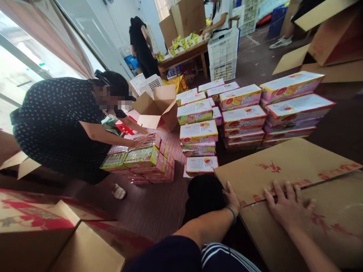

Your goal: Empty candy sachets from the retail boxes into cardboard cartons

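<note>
A large brown carton (283, 162) with red printing lies at the lower right, its top flaps folded down along a seam. My left hand (231, 199), with a band at the wrist, rests against the carton's near left corner, its fingers apart. My right hand (292, 207) lies on the carton's top with spread fingers, across the seam. Beyond the carton stand stacks of colourful fruit-printed boxes (244, 117), several layers high. Neither hand holds anything.
At left a person bends over stacked green and pink packs (141, 156). Open cartons (159, 109) stand behind the packs and at the lower left (93, 241). Farther back, people work at a wooden table (185, 53) beside white crates (222, 53).
</note>
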`<state>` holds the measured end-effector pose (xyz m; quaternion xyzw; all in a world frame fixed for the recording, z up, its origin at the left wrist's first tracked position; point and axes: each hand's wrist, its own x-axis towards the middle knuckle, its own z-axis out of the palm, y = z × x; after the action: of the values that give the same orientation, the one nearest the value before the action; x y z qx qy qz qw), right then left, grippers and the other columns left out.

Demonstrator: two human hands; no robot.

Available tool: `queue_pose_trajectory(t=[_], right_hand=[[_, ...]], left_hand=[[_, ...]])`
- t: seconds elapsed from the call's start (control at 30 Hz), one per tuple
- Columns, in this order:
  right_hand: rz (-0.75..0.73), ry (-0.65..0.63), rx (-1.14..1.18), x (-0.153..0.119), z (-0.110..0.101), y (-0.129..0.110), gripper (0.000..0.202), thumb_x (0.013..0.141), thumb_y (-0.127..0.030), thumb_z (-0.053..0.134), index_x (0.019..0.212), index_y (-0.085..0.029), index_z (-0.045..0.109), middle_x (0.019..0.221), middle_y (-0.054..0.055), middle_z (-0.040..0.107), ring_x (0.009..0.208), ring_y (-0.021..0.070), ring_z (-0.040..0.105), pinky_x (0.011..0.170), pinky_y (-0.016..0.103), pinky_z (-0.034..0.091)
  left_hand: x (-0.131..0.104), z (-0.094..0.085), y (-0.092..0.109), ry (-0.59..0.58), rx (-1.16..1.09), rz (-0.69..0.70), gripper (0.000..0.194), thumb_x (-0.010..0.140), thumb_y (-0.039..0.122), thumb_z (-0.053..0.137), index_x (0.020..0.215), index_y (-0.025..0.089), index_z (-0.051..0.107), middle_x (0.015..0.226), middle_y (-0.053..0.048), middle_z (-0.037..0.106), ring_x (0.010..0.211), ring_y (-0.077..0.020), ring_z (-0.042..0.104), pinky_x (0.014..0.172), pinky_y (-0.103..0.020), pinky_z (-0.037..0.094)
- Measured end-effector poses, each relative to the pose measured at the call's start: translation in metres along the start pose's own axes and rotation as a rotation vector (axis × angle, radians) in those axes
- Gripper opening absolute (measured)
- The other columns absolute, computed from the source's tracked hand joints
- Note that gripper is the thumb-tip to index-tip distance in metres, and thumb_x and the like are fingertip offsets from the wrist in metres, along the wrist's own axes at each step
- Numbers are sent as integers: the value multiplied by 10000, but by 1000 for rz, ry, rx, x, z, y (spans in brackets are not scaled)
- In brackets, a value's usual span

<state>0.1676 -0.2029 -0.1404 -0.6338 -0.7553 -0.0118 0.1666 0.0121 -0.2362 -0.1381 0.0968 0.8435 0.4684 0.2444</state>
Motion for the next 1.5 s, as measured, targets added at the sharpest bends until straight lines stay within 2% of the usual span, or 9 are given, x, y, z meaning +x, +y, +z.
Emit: queue_pose_trajectory(t=[0.1,0.27,0.37,0.6,0.83,1.03,1.2,1.33,1.5], right_hand=[[-7,31,-4,0,-8,-5,636,1088,-489,254,1390,-96,652,1526,225,514,1490,376,371,1191,718,246],[-15,25,-1,1,-11,-6,604,1088,-474,276,1391,-108,648,1528,224,510,1499,375,358,1183,724,255],[-9,17,-1,1,-8,-5,600,1086,-478,273,1393,-123,647,1526,219,514,1493,376,369,1175,725,269],[-36,69,17,0,-4,-2,582,1088,-480,298,1387,-112,635,1520,239,510,1486,391,364,1164,730,275],[-16,32,50,0,0,-1,621,1089,-517,270,1407,-118,623,1548,233,480,1503,396,346,1167,762,249],[-4,25,55,0,1,0,645,1092,-531,249,1421,-119,621,1551,229,476,1513,389,334,1178,759,230],[-14,23,77,0,-1,0,644,1091,-521,262,1409,-99,630,1538,248,482,1501,410,343,1155,781,249],[-12,35,78,0,5,3,618,1079,-529,298,1413,-121,621,1543,235,481,1504,393,338,1164,764,237],[-7,69,85,0,10,5,575,1066,-502,335,1391,-128,628,1533,229,492,1489,390,356,1161,754,237]], left_hand=[[-1,0,2,24,-3,-20,411,992,250,541,1326,47,669,1403,-220,658,1383,-297,584,1207,-373,436],[-2,-1,3,31,-12,-27,372,988,239,559,1272,51,709,1343,-218,695,1294,-289,658,1138,-334,505],[-1,-1,2,38,-16,-14,387,989,242,557,1303,65,696,1366,-213,681,1310,-294,646,1142,-354,505],[0,-1,1,23,-16,15,407,992,240,550,1344,71,664,1453,-204,622,1405,-281,562,1224,-365,406],[0,-1,-1,19,-8,-4,412,992,257,554,1335,67,678,1358,-222,686,1299,-292,656,1139,-344,505],[1,1,-1,37,-10,2,416,976,236,585,1340,50,663,1430,-222,637,1393,-296,574,1196,-369,446],[1,1,-2,30,-10,-8,397,982,224,572,1327,56,673,1329,-226,699,1324,-297,635,1176,-374,471],[0,0,0,21,-6,-14,381,987,235,578,1311,62,680,1391,-212,668,1371,-285,596,1200,-364,444],[-1,1,3,8,-4,-44,365,1005,235,541,1287,60,691,1339,-209,703,1305,-272,651,1136,-331,508]])
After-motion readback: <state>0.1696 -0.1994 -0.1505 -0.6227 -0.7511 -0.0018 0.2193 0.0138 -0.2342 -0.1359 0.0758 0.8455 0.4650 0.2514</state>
